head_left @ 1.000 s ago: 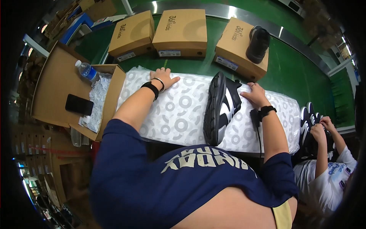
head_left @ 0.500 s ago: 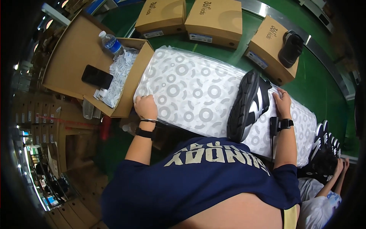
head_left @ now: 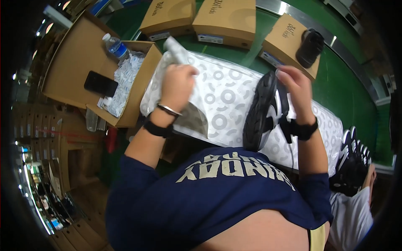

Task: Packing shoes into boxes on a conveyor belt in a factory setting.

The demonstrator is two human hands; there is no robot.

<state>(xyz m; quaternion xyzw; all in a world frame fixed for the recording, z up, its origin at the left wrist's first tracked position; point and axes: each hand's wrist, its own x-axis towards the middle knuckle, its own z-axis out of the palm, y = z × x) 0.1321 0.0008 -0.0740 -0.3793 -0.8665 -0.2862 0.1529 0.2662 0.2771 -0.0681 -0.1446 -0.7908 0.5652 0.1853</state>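
Note:
My left hand (head_left: 178,88) is closed on the edge of a sheet of white wrapping paper (head_left: 228,96) with grey rings. That edge is lifted and folded over, baring its darker underside. More layers of the paper lie beneath. A black and white sneaker (head_left: 266,111) rests on the paper, its black sole facing left. My right hand (head_left: 296,85) is just right of the sneaker's upper end, fingers loosely bent and apart, with nothing seen in them. Whether it touches the shoe I cannot tell.
At left an open carton (head_left: 142,79) holds small white packets, a water bottle (head_left: 115,46) and a black phone (head_left: 101,84). Brown shoe boxes (head_left: 226,19) stand behind, with a black shoe (head_left: 310,47) on the right one. Several sneakers (head_left: 351,150) and a co-worker's sleeve (head_left: 349,213) are at lower right.
My left hand has moved up and right, raising the paper's left edge and folding it over. My right hand has come up from the paper to the sneaker's upper end.

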